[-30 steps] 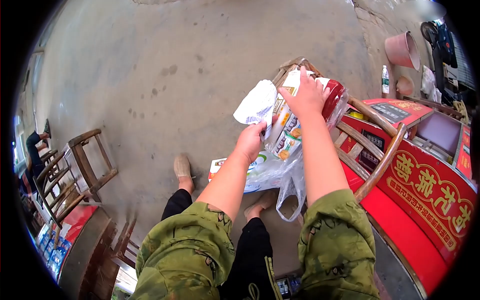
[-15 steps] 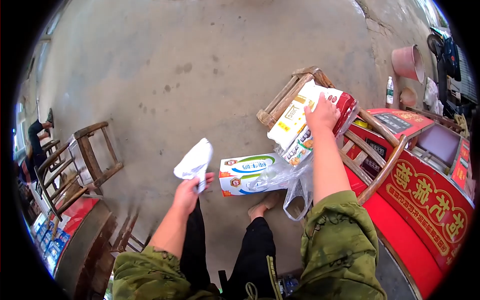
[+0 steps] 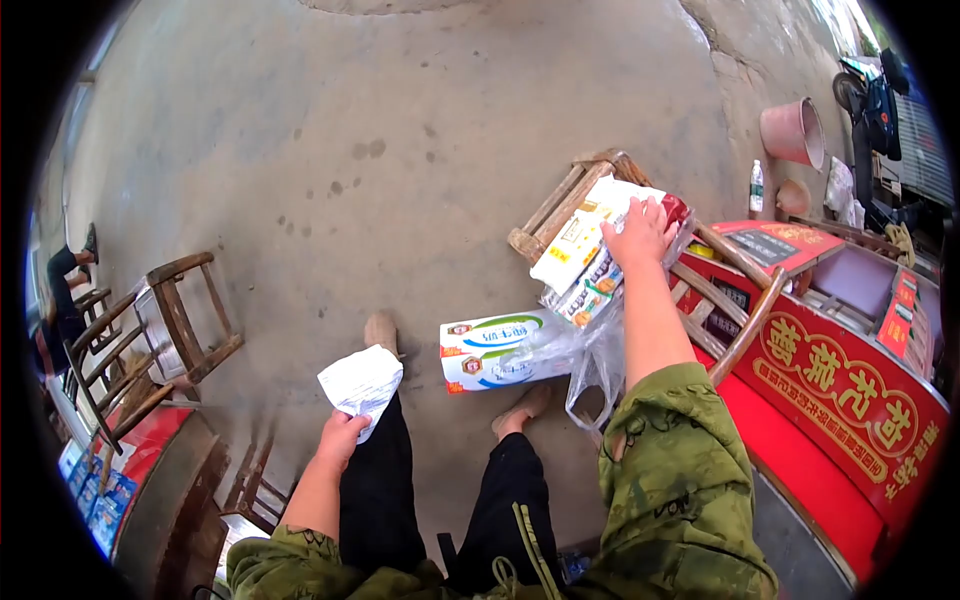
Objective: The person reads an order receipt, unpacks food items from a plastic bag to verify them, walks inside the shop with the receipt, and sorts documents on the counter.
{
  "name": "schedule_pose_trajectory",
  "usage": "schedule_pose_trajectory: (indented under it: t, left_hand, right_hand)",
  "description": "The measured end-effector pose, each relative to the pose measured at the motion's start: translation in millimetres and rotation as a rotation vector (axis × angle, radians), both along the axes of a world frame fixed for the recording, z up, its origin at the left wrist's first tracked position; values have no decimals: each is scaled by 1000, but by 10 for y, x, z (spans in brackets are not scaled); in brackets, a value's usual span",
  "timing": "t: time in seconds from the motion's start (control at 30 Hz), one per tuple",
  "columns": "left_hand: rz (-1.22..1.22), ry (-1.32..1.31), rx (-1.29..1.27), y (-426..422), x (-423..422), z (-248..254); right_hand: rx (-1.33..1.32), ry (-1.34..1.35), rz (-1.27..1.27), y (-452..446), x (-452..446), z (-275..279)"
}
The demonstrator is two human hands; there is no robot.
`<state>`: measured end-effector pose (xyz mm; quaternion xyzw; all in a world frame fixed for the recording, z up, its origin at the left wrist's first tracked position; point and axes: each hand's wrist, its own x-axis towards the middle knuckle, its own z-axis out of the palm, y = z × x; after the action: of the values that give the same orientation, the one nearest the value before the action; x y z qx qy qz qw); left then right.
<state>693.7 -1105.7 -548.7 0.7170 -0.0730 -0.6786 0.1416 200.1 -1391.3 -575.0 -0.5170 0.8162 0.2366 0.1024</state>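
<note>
My left hand [image 3: 344,438] pinches a creased white sheet of paper [image 3: 362,386] with faint lines of print, held low over my left leg. My right hand [image 3: 640,236] lies with its fingers spread on a white, yellow and red food package [image 3: 583,236]. That package rests on a small wooden chair [image 3: 560,205]. Smaller snack packs [image 3: 584,292] show below its edge, partly inside a clear plastic bag [image 3: 600,365]. On the floor between my hands stands a white and green milk carton [image 3: 500,340], which the bag overlaps at its right end.
At right, a red printed box [image 3: 840,400] sits on a red surface [image 3: 800,475]. Beyond it are a water bottle [image 3: 756,187], a pink bucket [image 3: 793,132] and a scooter [image 3: 880,110]. Wooden chairs [image 3: 180,315] stand at left, near another person's leg [image 3: 66,270].
My left hand has moved down and left with the paper, which now faces up more flatly. My right hand stays on the package, its fingers more spread. My left foot has come into view.
</note>
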Motion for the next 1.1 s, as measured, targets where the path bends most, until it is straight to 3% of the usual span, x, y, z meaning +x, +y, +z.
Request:
schedule_pose_trajectory:
  t: [0.17,0.3,0.33,0.37,0.43,0.5,0.53,0.57,0.63,0.83,0.9,0.97,1.03,1.1]
  left_hand:
    - [-152,-25,-198,-19,103,261]
    - [-145,183,-158,-295,-181,910]
    - [-117,262,-167,-376,-308,1135]
    - [-90,339,-175,-453,-431,1362]
    - [-197,413,-186,-596,-610,1790]
    - [-351,543,-17,-616,-591,1938]
    - [-453,572,23,-602,-573,2026]
    - [-564,605,45,-637,-587,2055]
    - [-722,639,54,-568,-551,2102]
    - [-954,784,69,-642,-396,2682]
    - [-820,778,-53,-667,-369,2955]
    - [-849,757,-121,-625,-307,3008]
    - [-657,697,-173,-491,-262,3112]
    - [-677,639,-214,-311,-214,3261]
  right_hand:
    - [-216,-54,142,434,34,202]
    - [-355,-702,-7,1137,506,374]
    - [32,-897,-337,1277,763,679]
    - [161,-1057,-299,1550,889,727]
    - [324,-1567,-860,2004,1244,1108]
    - [309,-1957,-1111,2516,1407,1269]
    - [84,-2063,-1257,2548,1560,1743]
    - [-51,-2120,-1313,2651,1614,2007]
    - [-259,-1970,-1287,2828,1762,2488]
    - [-677,-1777,-1217,3333,2256,3250]
    - [-708,-1810,-1254,3457,2434,3401]
    - [-736,-1882,-1204,3558,2575,3560]
    - [-808,-1925,-1241,3670,2744,3724]
    - [-751,-1957,-1257,3930,2933,3824]
